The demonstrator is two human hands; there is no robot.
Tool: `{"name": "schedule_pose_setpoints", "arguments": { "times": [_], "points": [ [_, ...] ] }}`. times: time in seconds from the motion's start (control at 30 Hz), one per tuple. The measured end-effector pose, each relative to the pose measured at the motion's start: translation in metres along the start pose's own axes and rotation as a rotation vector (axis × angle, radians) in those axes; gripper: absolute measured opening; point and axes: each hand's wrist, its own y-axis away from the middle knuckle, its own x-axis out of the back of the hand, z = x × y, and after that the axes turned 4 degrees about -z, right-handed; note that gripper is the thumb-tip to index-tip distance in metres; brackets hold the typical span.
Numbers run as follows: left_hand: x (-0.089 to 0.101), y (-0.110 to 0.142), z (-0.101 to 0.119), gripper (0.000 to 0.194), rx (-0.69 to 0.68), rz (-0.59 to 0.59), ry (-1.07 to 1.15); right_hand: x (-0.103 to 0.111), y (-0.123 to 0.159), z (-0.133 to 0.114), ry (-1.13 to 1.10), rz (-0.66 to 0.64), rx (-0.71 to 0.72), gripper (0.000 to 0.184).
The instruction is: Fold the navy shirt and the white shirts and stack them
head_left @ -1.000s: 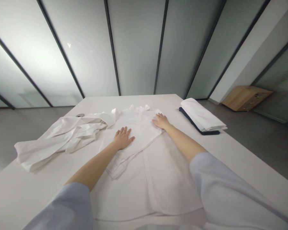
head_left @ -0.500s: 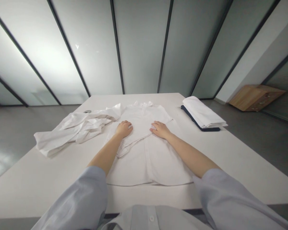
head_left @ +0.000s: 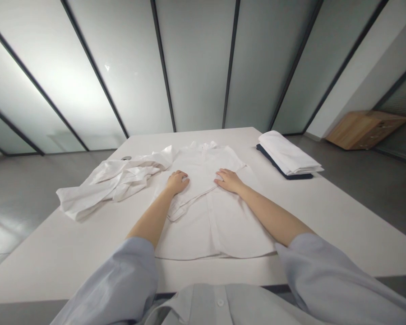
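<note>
Head view: wht shirt (head_left: 203, 212) lies flat on tbl (head_left: 328, 225) under both hands, collar at 12 o'clock, hem at 6. L hand (head_left: 178, 182) & R hand (head_left: 229, 180) rest palm-down, half-open, thumbs apart, w/ nothing gripped; crumpled garment (head_left: 118, 180) at L's 9.

Spread shirt (head_left: 235, 234): thin white cloth, matt, fairly smooth, light creases. Crumpled garment (head_left: 118, 183) was white cloth too, heavily wrinkled, faint sheen on the raised folds. Folded white cloth (head_left: 287, 153) looked matt and smooth; dark layer (head_left: 296, 176) under it read as matt fabric. Desk (head_left: 328, 221) top: smooth, low sheen. Wall panels (head_left: 196, 63) looked like frosted glass. Cabinet (head_left: 355, 130) showed wood grain. Floor (head_left: 23, 189) was smooth, glossy where light hit.
</note>
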Motion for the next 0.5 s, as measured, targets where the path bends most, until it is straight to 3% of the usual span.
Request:
{"name": "schedule_pose_setpoints", "arguments": {
  "times": [0.23, 0.33, 0.5],
  "points": [
    [-0.006, -0.003, -0.003, 0.032, 0.003, 0.049, 0.082, -0.001, 0.001, -0.001, 0.001, 0.022, 0.006, 0.051],
    [-0.007, -0.01, -0.007, 0.024, 0.146, 0.118, 0.281, 0.001, 0.002, -0.003, 0.006, 0.022, -0.002, 0.05],
    [-0.005, -0.026, -0.03, 0.021, 0.458, 0.517, 0.672, 0.002, 0.002, -0.006, 0.003, 0.026, -0.02, 0.048]
  ]
}}
